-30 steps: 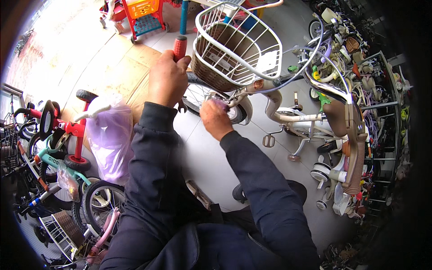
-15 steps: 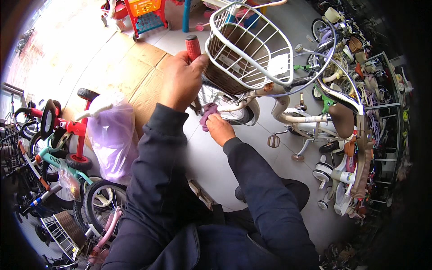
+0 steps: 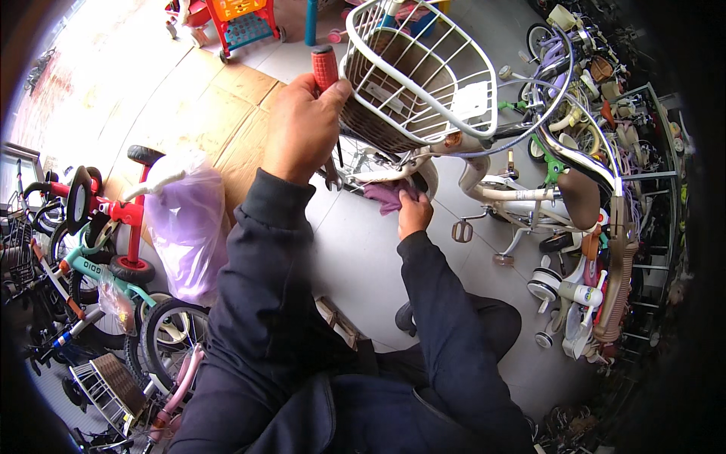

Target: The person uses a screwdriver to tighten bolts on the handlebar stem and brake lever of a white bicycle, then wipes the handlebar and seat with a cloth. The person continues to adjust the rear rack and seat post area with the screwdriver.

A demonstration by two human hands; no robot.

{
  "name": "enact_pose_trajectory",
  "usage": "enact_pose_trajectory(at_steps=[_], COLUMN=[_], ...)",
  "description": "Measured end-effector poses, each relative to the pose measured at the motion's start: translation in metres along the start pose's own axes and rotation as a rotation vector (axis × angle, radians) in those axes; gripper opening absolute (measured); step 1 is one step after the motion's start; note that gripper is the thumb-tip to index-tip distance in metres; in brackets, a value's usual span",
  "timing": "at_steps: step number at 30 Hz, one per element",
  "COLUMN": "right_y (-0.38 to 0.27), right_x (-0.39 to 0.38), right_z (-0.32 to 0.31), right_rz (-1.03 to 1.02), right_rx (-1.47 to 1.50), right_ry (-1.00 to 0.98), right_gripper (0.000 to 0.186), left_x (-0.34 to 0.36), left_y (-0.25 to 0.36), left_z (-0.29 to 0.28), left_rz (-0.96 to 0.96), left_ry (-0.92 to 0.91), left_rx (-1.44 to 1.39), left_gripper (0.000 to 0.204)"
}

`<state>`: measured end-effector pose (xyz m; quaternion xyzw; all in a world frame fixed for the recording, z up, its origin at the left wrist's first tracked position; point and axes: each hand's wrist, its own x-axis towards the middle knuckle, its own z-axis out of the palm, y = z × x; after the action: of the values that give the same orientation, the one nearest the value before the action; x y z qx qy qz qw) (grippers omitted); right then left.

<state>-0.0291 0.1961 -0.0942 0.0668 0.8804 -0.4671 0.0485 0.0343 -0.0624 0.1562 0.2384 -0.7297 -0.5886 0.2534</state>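
My left hand (image 3: pixel 302 132) is wrapped round a red-gripped tool (image 3: pixel 325 68), upright in front of a cream bicycle's white wire front basket (image 3: pixel 439 83); a wrench-like metal end (image 3: pixel 331 174) shows below the fist. My right hand (image 3: pixel 414 216) grips a purple cloth (image 3: pixel 384 195) at the lower part of the front fork, beside the front wheel (image 3: pixel 425 172). The cream frame (image 3: pixel 507 193) runs to the right, with a brown saddle (image 3: pixel 578 204) and looping cables above it.
Cardboard (image 3: pixel 238 144) lies on the grey tiled floor (image 3: pixel 333 265). At the left are children's bikes (image 3: pixel 106 265) and a bagged lilac item (image 3: pixel 181 242). A red and orange toy trolley (image 3: pixel 242 26) stands behind; bikes and racks (image 3: pixel 643 174) crowd the right.
My left hand has moved right and slightly up with the tool. My right hand has moved right along the fork with the cloth, which shows more now.
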Motion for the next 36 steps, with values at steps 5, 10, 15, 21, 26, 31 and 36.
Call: enact_pose_trajectory(at_steps=[5, 10, 15, 21, 26, 31, 36], right_y=[0.059, 0.049, -0.005, -0.077, -0.151, -0.196, -0.253], right_x=[0.011, 0.002, -0.027, -0.013, -0.016, -0.078, -0.097], right_z=[-0.012, 0.026, 0.041, -0.042, -0.118, -0.15, -0.142], right_rz=[0.21, 0.342, 0.449, 0.204, -0.136, -0.497, -1.1], right_rx=[0.233, 0.616, 0.97, 1.151, 1.234, 0.808, 0.52], right_ry=[0.285, -0.012, -0.654, -0.272, -0.311, -0.231, 0.161], right_gripper=[0.038, 0.031, 0.024, 0.028, 0.032, 0.032, 0.029], left_x=[-0.006, -0.005, -0.003, -0.005, -0.004, -0.006, -0.004], left_y=[0.001, 0.004, 0.005, 0.002, 0.006, 0.006, 0.0], left_z=[-0.004, 0.003, 0.001, 0.002, 0.001, 0.001, 0.002], left_rz=[0.021, 0.029, 0.015, 0.084, 0.065, 0.049, 0.056], left_ry=[-0.031, -0.004, 0.002, 0.002, -0.018, 0.005, 0.015], left_rx=[0.018, 0.075, 0.102, 0.083, 0.127, 0.137, 0.173], left_gripper=[0.03, 0.031, 0.03, 0.031, 0.03, 0.029, 0.029])
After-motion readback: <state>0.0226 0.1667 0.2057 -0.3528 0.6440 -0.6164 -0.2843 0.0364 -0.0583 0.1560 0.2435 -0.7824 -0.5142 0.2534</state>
